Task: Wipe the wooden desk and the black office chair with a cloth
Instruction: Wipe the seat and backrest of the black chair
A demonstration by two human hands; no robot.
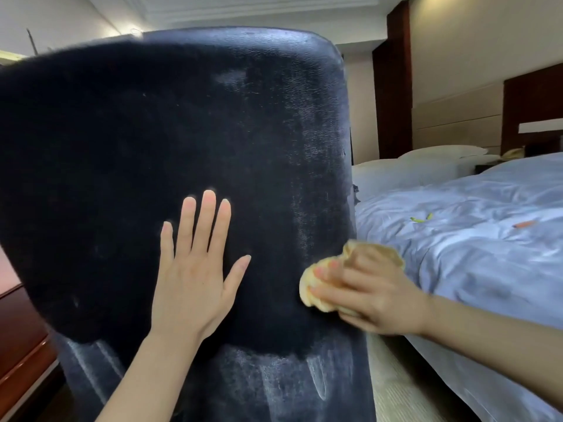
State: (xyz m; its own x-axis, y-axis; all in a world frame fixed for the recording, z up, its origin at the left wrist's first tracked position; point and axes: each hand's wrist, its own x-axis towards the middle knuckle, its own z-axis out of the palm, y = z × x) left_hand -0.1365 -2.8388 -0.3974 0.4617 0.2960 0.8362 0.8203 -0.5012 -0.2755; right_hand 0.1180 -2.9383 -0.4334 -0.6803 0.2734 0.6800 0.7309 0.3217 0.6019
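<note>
One black office chair (pixel 189 141) fills most of the view, its backrest turned toward the person. The left hand (pixel 195 269) lies flat against the backrest with fingers straight and spread. Just to its right, the right hand (pixel 374 293) grips one bunched yellow cloth (pixel 316 287) and presses it against the backrest's right edge, low down. Beyond that edge, right of the cloth hand, a strip of pale floor (pixel 393 388) separates the chair from one bed (pixel 475 239) with rumpled white bedding. Left of the flat hand, past the chair's left edge, sits dark reddish wooden furniture (pixel 21 336).
</note>
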